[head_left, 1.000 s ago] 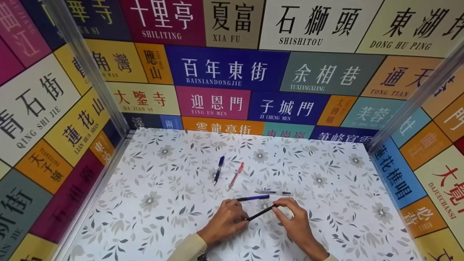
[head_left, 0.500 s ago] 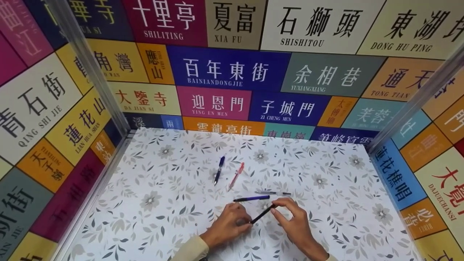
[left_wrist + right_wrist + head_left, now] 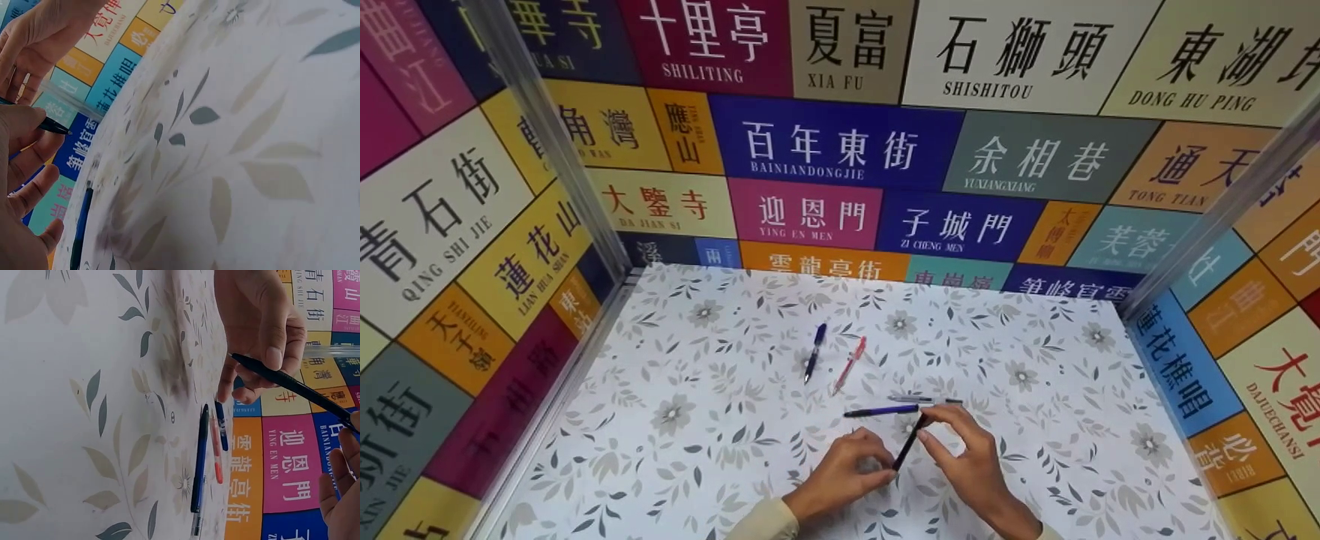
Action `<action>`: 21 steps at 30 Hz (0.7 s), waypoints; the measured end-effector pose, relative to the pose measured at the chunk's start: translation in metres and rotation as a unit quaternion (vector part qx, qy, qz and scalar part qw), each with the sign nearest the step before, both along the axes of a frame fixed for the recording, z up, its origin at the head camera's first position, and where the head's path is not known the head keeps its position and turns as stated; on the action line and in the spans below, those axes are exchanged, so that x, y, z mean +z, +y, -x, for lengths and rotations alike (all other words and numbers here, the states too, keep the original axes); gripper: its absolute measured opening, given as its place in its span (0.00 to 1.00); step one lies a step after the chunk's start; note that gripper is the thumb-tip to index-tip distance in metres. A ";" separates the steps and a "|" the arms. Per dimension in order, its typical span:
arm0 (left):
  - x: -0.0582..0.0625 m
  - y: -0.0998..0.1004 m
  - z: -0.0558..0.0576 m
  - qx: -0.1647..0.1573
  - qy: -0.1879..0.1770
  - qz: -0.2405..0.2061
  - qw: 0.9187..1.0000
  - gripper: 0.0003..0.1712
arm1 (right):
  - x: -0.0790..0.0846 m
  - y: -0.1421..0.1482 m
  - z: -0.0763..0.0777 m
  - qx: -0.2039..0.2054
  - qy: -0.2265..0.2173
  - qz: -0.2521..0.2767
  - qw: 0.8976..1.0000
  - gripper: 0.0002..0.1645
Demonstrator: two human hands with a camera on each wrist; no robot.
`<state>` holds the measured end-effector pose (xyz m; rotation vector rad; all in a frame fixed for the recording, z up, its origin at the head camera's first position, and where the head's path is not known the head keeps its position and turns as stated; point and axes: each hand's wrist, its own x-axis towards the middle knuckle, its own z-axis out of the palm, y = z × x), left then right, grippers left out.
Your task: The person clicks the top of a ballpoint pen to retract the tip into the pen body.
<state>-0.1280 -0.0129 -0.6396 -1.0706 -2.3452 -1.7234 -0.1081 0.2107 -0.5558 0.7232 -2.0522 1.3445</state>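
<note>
A slim black pen (image 3: 910, 444) is held above the table between both hands, tilted. My left hand (image 3: 844, 469) pinches its lower, pointed end between thumb and fingers. At the upper end, the right hand (image 3: 975, 457) grips it with thumb and forefinger. In the left wrist view the pen's tip (image 3: 55, 125) pokes out past the left thumb. The right wrist view shows most of the dark barrel (image 3: 298, 388) stretching from one hand to the other. Just beyond the hands lies a blue-violet pen (image 3: 881, 411), close to the right fingertips.
Behind the blue-violet pen lies a clear pen (image 3: 915, 398), partly covered by the right hand. Farther back are a red pen (image 3: 849, 365) and a dark blue pen (image 3: 814, 354). The floral tabletop (image 3: 675, 465) is bounded by colourful sign-covered walls (image 3: 832, 142).
The left hand has shifted right and slightly nearer with the pen's lower end, so the pen stands steeper. The blue-violet pen's left end has come into full view.
</note>
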 end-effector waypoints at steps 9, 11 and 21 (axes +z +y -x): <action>0.007 0.006 -0.009 -0.001 -0.049 -0.024 0.999 0.03 | -0.005 0.003 0.003 0.016 0.002 -0.011 1.000 0.35; 0.008 0.007 -0.010 -0.001 -0.061 -0.026 0.998 0.04 | -0.012 0.006 0.006 0.014 0.003 -0.018 1.000 0.37; 0.014 0.011 -0.016 -0.008 -0.112 -0.047 0.993 0.04 | -0.025 0.013 0.007 0.001 0.002 -0.042 0.999 0.41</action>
